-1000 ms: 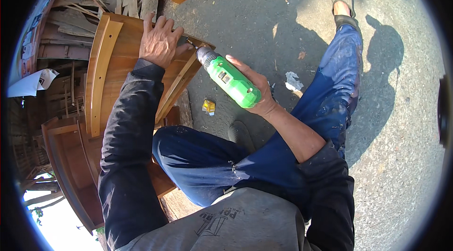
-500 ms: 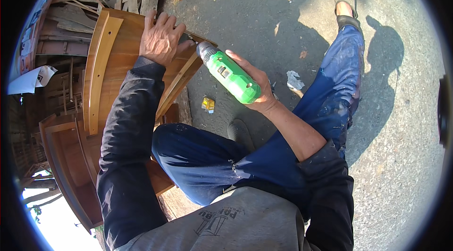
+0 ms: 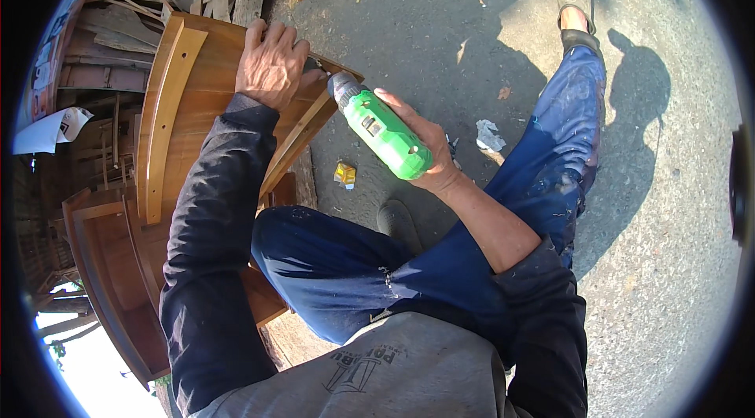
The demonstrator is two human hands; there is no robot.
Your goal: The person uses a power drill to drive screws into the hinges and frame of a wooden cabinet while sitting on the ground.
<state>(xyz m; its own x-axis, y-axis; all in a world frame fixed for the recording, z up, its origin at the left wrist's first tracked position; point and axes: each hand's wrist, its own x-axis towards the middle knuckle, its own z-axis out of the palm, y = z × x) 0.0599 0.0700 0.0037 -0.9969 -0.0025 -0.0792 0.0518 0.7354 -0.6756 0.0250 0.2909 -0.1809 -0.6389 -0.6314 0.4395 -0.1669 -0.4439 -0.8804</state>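
- Bright green, rounded plastic power drill point(image 3: 385, 135), slanted so its dark grey cylindrical chuck point(image 3: 344, 91) aims up and left, at the far right corner of the wood; tip contact is too small to tell.
- Glossy brown wooden panel point(image 3: 212, 76), left of the drill, with paler wooden strips point(image 3: 167, 115) along two sides, the left one bearing round dark holes.
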